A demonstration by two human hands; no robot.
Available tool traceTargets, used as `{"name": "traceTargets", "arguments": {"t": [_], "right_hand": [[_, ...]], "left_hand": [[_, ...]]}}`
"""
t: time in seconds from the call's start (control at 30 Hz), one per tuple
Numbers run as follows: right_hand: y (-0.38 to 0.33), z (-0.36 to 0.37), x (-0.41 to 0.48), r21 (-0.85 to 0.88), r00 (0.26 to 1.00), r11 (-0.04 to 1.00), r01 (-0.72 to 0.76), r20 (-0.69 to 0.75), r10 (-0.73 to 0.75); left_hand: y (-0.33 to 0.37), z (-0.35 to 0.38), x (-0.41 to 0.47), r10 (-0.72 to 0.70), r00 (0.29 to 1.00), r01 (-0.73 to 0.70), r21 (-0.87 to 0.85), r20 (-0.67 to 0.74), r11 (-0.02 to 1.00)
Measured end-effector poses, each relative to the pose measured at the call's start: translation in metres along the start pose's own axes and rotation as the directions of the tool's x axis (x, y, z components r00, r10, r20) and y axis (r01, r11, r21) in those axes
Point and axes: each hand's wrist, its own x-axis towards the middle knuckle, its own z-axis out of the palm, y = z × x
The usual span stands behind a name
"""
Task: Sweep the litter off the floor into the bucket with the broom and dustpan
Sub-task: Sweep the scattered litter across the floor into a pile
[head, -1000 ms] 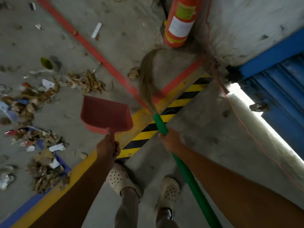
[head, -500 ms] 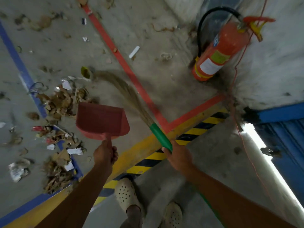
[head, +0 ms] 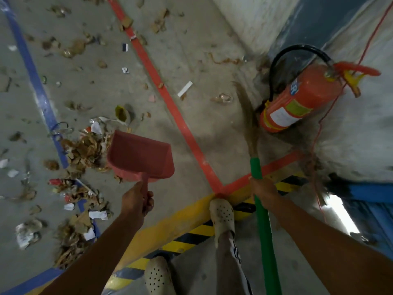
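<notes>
Hands full — left hand (head: 138,201) grips dustpan (head: 138,156), right hand (head: 263,192) broom (head: 264,231), bristles (head: 247,120) beside extinguisher (head: 297,103).

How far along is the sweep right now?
Looks done: some litter heaped by the blue line. In hand: left hand holds the empty dustpan; right hand grips the broom, bristles beside the fire extinguisher. Left: scattered scraps, scooping the heaps, emptying; no bucket in view.

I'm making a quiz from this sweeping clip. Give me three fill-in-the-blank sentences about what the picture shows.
The left hand grips a red ____ by its handle.
The right hand grips the broom, whose handle is ____.
The broom's bristles reach beside a fire ____ by the wall.
Missing words: dustpan; green; extinguisher.
</notes>
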Motion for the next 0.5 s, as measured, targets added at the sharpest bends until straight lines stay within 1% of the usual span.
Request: {"name": "traceTargets", "arguments": {"t": [0.07, 0.13, 0.23, 0.37, 0.5], "right_hand": [[-0.012, 0.001, 0.019, -0.031, 0.997, 0.999, -0.036, 0.066, 0.038], [-0.019, 0.011, 0.034, -0.078, 0.993, 0.996, -0.04, 0.11, 0.048], [-0.021, 0.037, 0.043, -0.111, 0.996, 0.994, -0.019, 0.084, 0.028], [-0.023, 0.061, 0.029, -0.267, 0.995, 0.96, 0.086, 0.07, -0.069], [-0.037, 0.072, 0.022, -0.435, 0.973, 0.872, 0.226, 0.138, -0.184]], "left_hand": [[0.0, 0.01, 0.012, -0.025, 0.999, 0.024, -0.021, -0.022, 0.999], [-0.003, 0.019, 0.024, -0.047, 0.998, 0.045, -0.04, -0.046, 0.998], [-0.011, 0.032, 0.032, -0.063, 0.995, 0.057, -0.085, -0.072, 0.995], [-0.018, 0.047, 0.037, -0.083, 0.99, 0.066, -0.145, -0.116, 0.987], [-0.024, 0.05, 0.038, -0.107, 0.984, 0.08, -0.185, -0.143, 0.979]]}}
